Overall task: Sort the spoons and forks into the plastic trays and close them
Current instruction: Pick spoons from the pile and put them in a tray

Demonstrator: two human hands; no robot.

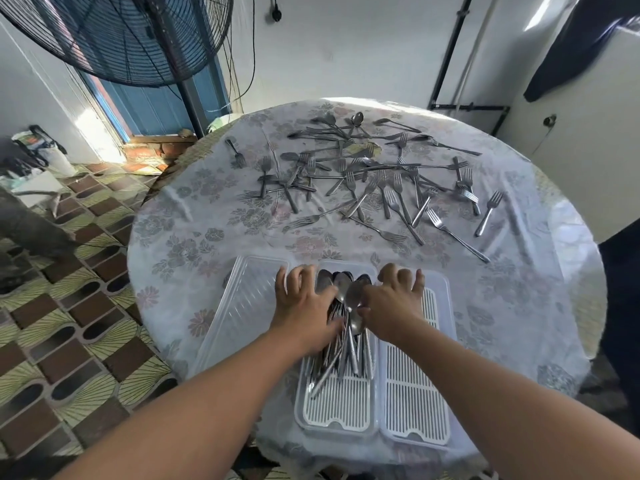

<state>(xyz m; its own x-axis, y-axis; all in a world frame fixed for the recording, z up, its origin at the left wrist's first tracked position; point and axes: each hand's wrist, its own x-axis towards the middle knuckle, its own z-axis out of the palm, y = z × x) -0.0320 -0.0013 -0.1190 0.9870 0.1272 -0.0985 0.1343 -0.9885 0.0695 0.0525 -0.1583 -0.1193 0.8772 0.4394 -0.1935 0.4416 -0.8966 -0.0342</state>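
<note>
Both forearms reach over the near trays, where the left hand point(304, 303) presses spread fingers on the spoons point(341, 327) piled in the middle tray point(334, 415) and the right hand point(394, 303) pinches one spoon point(355, 301) between them, forks point(381, 188) scattered well beyond.

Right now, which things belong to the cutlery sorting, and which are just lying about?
Job: spoons in the middle tray; right tray; lid; forks scattered on the table; left hand and right hand on the spoons.

Lying about: fan; bag on the floor.
</note>
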